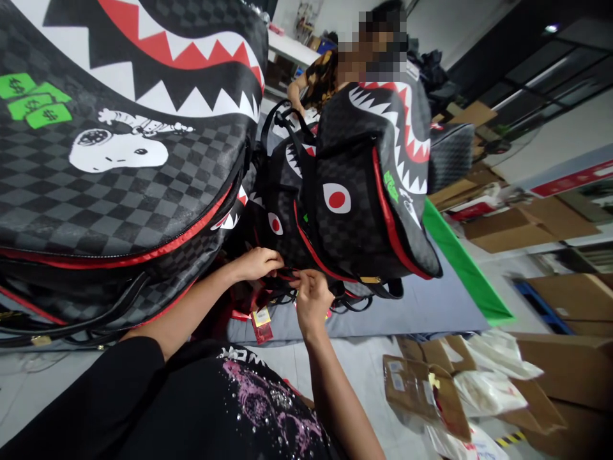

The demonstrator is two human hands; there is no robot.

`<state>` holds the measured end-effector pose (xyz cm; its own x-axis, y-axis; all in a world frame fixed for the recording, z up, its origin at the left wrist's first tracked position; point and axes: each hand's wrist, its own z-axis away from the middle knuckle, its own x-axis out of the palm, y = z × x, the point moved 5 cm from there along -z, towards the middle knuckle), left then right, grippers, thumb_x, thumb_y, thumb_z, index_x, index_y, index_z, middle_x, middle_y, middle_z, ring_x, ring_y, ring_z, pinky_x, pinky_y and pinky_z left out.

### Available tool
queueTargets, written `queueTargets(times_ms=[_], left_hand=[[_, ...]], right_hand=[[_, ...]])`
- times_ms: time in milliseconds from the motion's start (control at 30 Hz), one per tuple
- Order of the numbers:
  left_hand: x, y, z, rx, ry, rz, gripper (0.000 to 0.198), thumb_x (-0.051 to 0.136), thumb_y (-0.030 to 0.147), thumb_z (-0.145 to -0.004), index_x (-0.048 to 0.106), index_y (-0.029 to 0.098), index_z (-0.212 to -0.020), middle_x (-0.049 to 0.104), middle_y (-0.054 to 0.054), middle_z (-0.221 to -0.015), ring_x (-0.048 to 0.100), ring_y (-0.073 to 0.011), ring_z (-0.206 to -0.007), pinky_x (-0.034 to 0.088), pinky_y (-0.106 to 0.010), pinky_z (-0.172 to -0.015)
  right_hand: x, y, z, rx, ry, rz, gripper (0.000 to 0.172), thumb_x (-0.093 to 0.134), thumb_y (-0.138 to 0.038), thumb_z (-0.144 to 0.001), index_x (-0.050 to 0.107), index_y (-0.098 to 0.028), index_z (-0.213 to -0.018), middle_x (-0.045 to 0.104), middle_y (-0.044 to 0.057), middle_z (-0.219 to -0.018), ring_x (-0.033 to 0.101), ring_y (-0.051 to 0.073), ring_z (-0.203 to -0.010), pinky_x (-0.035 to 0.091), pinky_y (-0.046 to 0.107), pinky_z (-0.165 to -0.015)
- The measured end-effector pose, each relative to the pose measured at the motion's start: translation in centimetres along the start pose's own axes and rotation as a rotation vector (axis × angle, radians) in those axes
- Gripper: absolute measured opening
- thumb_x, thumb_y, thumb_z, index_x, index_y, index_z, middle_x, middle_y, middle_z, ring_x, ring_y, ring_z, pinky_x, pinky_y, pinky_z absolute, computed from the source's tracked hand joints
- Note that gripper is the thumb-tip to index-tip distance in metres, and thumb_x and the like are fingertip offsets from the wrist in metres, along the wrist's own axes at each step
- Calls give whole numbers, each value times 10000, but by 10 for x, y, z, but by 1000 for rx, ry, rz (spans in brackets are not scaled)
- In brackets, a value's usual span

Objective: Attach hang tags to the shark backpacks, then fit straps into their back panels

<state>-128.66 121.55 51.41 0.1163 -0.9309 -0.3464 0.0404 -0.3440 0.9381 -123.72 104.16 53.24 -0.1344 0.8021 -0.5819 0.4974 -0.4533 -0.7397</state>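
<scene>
Left hand [258,263] and right hand [313,299] pinch a red-trimmed checkered bag [278,209] near the front edge of the bench [431,310]; room rightward.

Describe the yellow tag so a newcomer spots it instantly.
On the grey table, go to the near edge. In the picture, the yellow tag sits below the left hand; its middle is pale, while neighbouring tags are red.

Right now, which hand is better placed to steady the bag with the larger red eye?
Probably the right hand: it's closer to that bag, while the left hand is nearer the smaller eye.
</scene>
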Motion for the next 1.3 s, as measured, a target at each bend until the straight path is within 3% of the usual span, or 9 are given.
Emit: queueTargets(times_ms=[167,300,400,600,833,1000,1100,1200,1300], left_hand=[[-3,-10,13,-14,-181,196,242,588,369,-877,664,153,-954,722,-27,-799,663,-142,-744,468,-224,-672],[10,-14,28,58,-231,448,623,774,193,-683,544,190,-1262,671,-3,-918,649,-142,-865,498,-262,-796],[19,-23,37,96,-93,470,573,746,170,-709,559,202,-1250,649,-5,-940,635,-133,-874,496,-270,-817],[17,-44,37,42,396,681,368,779,289,-701,568,167,-977,642,-2,-808,627,-124,-734,501,-245,-689],[11,-31,43,178,538,575,196,761,333,-763,677,162,-810,678,-16,-775,627,-126,-720,500,-252,-690],[3,1,57,480,687,-8,131,626,243,-900,756,230,-895,696,-50,-906,622,-151,-858,480,-313,-795],[4,17,59,559,683,-284,141,636,251,-896,771,291,-895,727,-40,-961,601,-187,-962,416,-397,-919],[8,21,55,522,597,-272,141,633,296,-907,773,307,-922,754,-22,-966,602,-193,-962,383,-408,-928],[11,14,48,440,506,7,144,646,323,-902,773,258,-921,758,-26,-858,626,-165,-834,432,-354,-846]], right_hand=[[-13,-12,0,-9,116,-294,149,522,-350,-961,485,-205,-966,721,100,-1051,690,134,-639,536,262,-589],[-5,-22,-3,5,83,-500,159,531,-343,-964,438,-214,-963,725,96,-1058,691,124,-628,542,257,-569],[1,-22,-6,23,39,-575,153,533,-338,-964,441,-216,-965,734,61,-967,691,126,-625,542,255,-564],[8,-15,-8,-49,-52,-566,106,574,-308,-943,553,-205,-954,694,-5,-811,653,109,-563,539,253,-571],[8,-12,-7,10,-140,-546,173,569,-358,-935,647,-203,-941,696,10,-807,665,124,-611,555,274,-605],[12,-8,-9,182,-293,-562,289,619,-462,-876,677,-185,-933,694,33,-805,680,158,-676,587,306,-621],[13,-7,-11,219,-380,-552,302,640,-473,-860,709,-185,-919,683,32,-805,664,149,-692,581,292,-636],[12,-11,-13,177,-446,-510,277,649,-451,-859,731,-190,-902,672,26,-813,646,140,-708,564,279,-662],[12,-14,-15,159,-459,-486,263,656,-430,-854,713,-185,-930,664,8,-749,631,130,-667,540,259,-631]])
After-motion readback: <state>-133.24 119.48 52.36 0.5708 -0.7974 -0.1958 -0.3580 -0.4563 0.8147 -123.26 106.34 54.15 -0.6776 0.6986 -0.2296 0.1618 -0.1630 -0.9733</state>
